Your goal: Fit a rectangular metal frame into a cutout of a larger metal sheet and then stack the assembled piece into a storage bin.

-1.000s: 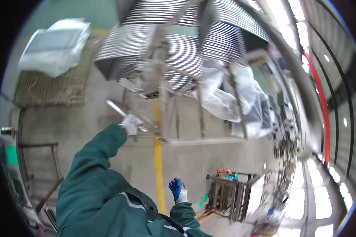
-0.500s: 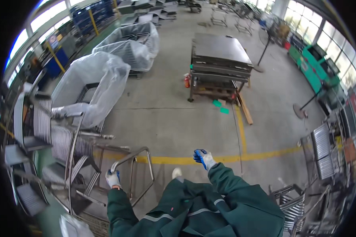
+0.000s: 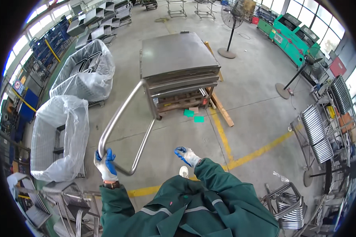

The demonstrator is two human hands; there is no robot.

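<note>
My left hand (image 3: 105, 165), in a white glove with a blue palm, is closed round the lower left bend of a bent metal tube frame (image 3: 116, 115). The shiny frame is raised and tilted in front of me, its upper bend overlapping the near left corner of a metal-topped table (image 3: 178, 55) in the picture. My right hand (image 3: 188, 156), gloved the same way, is held above the floor in front of my body. Its fingers are curled in and nothing shows in them.
Two wire bins lined with clear plastic, a near one (image 3: 59, 138) and a far one (image 3: 83, 75), stand at left. Metal chair frames (image 3: 71, 201) crowd the lower left. A wooden plank (image 3: 221, 108) and green pieces (image 3: 199, 119) lie by the table. Standing fans (image 3: 227, 52) and racked frames (image 3: 316, 132) are at right.
My left hand has lifted the tube frame up and forward, away from the chair frames. My view has turned right and moved nearer the table. My right hand stays curled before me.
</note>
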